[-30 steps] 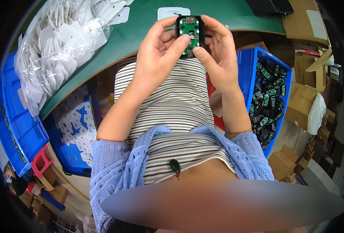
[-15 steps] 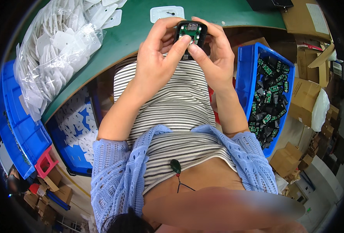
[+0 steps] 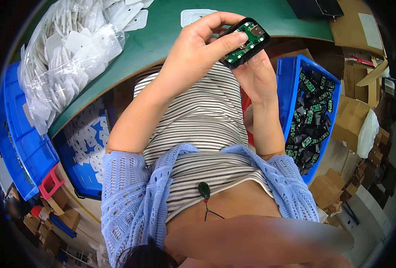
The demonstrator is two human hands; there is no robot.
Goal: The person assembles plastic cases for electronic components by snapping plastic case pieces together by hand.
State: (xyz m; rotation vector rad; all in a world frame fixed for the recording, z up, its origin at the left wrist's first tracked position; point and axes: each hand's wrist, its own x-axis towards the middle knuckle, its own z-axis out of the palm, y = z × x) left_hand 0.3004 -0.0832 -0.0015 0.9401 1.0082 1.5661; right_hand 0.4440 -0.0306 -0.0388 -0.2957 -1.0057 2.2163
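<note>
A black plastic device case with a green circuit board (image 3: 250, 41) inside is held tilted over the table's front edge. My left hand (image 3: 202, 42) grips it from the left, its thumb pressed on the board and its fingers round the far side. Beneath the case is my right hand (image 3: 257, 73); its palm shows, but its fingers are mostly hidden behind the case, so I cannot tell how firmly they close. A metal port sits at the board's upper right end. Behind my left hand, a white plastic cover (image 3: 195, 16) lies on the green table (image 3: 157, 33).
On the table's left lies a clear bag of white plastic plates (image 3: 79, 49). A blue bin (image 3: 284, 85) of black cases and green boards stands at my right. White pieces fill another blue bin (image 3: 79, 172) below the table. Cardboard boxes (image 3: 352, 116) are stacked at far right.
The case has moved right and turned clockwise. My right thumb has left the board and my right hand has dropped beneath the case, while my left thumb stays on the board.
</note>
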